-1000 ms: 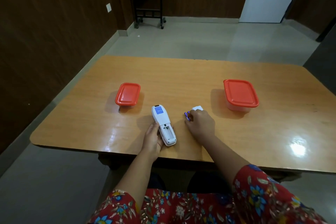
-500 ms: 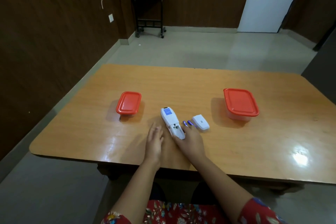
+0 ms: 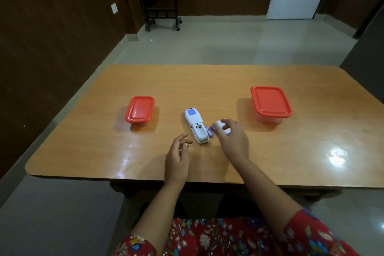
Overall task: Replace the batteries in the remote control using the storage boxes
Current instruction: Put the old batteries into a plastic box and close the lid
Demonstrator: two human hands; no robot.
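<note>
Already the white remote control (image 3: 196, 125) lies face down mid-table (image 3: 207, 85), its battery bay open and apparently empty. Two blue batteries (image 3: 209, 131) lie just beside it at 3 o'clock. The small storage box (image 3: 140, 109) at 9 o'clock and the large storage box (image 3: 270, 102) at 2 o'clock are both closed, so swapping is still ahead. The right hand (image 3: 233, 141) spreads curved fingers over the battery cover (image 3: 227, 131), grip unclear. The left hand (image 3: 177, 156) is loosely curled and empty.

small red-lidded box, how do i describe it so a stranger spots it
On the orange-brown wooden table, look left of the white remote control at its centre. The plastic box with a red lid there is smaller than the squarer red-lidded box on the right.
</note>
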